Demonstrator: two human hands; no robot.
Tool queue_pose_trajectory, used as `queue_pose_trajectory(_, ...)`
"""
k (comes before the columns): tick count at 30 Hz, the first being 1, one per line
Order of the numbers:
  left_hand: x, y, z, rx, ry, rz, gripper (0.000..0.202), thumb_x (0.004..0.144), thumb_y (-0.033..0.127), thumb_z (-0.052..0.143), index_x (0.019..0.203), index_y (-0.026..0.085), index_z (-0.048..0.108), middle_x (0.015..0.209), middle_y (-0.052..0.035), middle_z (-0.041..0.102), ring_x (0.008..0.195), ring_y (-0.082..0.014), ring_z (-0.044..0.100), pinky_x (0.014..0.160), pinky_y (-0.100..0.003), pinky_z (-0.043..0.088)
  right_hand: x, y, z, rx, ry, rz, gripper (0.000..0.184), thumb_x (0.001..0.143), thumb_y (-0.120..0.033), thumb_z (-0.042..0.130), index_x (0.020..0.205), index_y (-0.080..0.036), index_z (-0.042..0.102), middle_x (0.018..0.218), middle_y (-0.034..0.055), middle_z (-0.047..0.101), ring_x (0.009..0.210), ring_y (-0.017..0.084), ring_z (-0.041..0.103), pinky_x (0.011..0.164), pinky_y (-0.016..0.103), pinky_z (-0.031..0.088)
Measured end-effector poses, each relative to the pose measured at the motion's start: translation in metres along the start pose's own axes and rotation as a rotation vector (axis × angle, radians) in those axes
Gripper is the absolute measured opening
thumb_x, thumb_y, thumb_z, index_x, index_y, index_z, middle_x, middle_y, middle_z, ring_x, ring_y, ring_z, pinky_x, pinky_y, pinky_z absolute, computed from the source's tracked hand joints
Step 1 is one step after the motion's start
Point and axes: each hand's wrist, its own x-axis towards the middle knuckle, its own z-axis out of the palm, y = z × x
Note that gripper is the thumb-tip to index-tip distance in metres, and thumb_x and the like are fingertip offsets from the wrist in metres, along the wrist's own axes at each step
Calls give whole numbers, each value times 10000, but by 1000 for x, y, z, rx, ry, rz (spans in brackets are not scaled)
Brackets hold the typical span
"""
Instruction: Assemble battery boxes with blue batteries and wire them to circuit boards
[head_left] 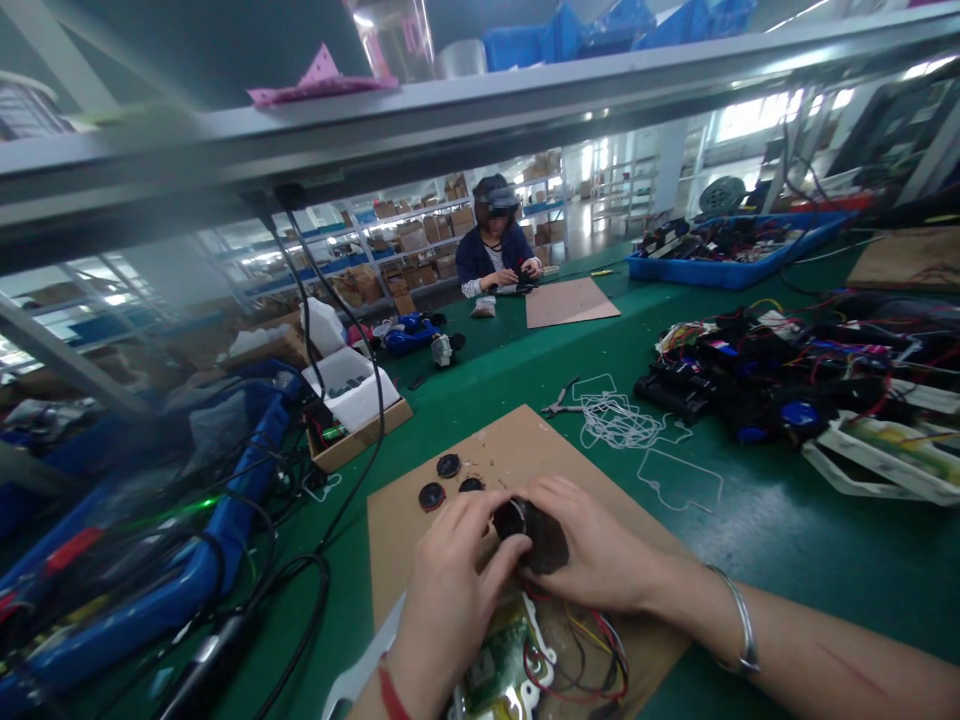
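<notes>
Both hands meet over a brown cardboard mat [517, 450] on the green bench. My left hand [450, 580] and my right hand [592, 550] are both closed around a small black cylindrical part [529, 535] with a round rim at its left end. Just beyond my fingers, three black round caps [448, 466] lie on the mat. Below my hands sits a white housing with a green circuit board [499, 665] and red, black and yellow wires. A silver bangle rings my right wrist and a red string my left wrist.
White wire loops [622, 420] and small pliers [559, 403] lie beyond the mat. A heap of black wired parts [787, 370] fills the right side. A blue bin [720, 270] stands farther back. A cardboard box [352, 410] and cables sit left. Another person [495, 250] works at the far end.
</notes>
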Motion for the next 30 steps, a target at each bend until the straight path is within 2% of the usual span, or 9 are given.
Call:
queue_pose_trajectory(3,0,1,-2,22,-114,142,435,791,-10,454,1104,274,558,1217,-48,554,1166,-210,506,992,-445,449,0,1,2,-8,2,-9,433,639,-151,666,1058,-185,564,1040,71,609,991,237,537,864,380,430)
queue_pose_trajectory(5,-1,3,-2,18,-146,160,494,737,-49,428,1092,272,547,1315,-37,481,1258,-208,423,1060,-454,380,0,1,2,-20,-4,-3,403,636,-150,663,1026,-182,567,1038,72,607,989,238,537,866,384,429)
queue_pose_trajectory(7,-2,6,-1,11,-95,81,435,751,2,474,1105,250,515,1320,-63,460,1256,-217,424,1056,-451,386,0,1,2,-30,-6,10,410,639,-162,668,1035,-180,564,1034,74,607,982,239,538,859,385,432)
queue_pose_trajectory(10,-2,5,3,-20,-29,-21,307,831,115,497,1112,238,500,1184,-73,539,1113,-201,539,951,-398,478,0,1,0,-35,-12,11,465,653,-194,681,1100,-180,554,1048,78,612,992,243,539,864,391,435)
queue_pose_trajectory(16,5,-9,-14,118,-62,-97,200,854,195,519,1047,221,567,1040,-60,637,974,-214,605,826,-370,506,1,-3,-4,-24,-10,52,521,652,-214,702,1151,-189,553,1083,85,622,1018,253,548,887,411,436)
queue_pose_trajectory(19,7,-17,-28,247,-173,-200,180,824,201,559,995,225,607,970,-53,673,882,-228,639,759,-363,507,0,-2,-4,-21,-8,68,548,644,-219,706,1168,-187,548,1105,88,620,1042,261,546,904,418,436)
queue_pose_trajectory(23,3,-28,-22,297,-272,-258,249,753,187,642,1001,211,621,983,-84,676,921,-263,640,793,-395,491,0,1,-3,-28,-3,60,543,664,-249,698,1181,-203,539,1110,85,614,1041,263,550,893,423,443)
queue_pose_trajectory(27,3,-32,-8,279,-256,-247,316,703,115,650,1005,200,610,1017,-93,657,955,-278,620,826,-424,481,1,0,-2,-40,-11,66,529,671,-247,693,1174,-208,534,1109,92,613,1038,271,548,885,432,440)
queue_pose_trajectory(30,7,-25,-12,176,-193,-224,382,755,119,592,1117,239,578,1049,-68,622,964,-235,605,856,-407,482,0,-1,-2,-44,-14,74,498,681,-254,693,1151,-200,539,1102,94,610,1025,267,545,876,428,440)
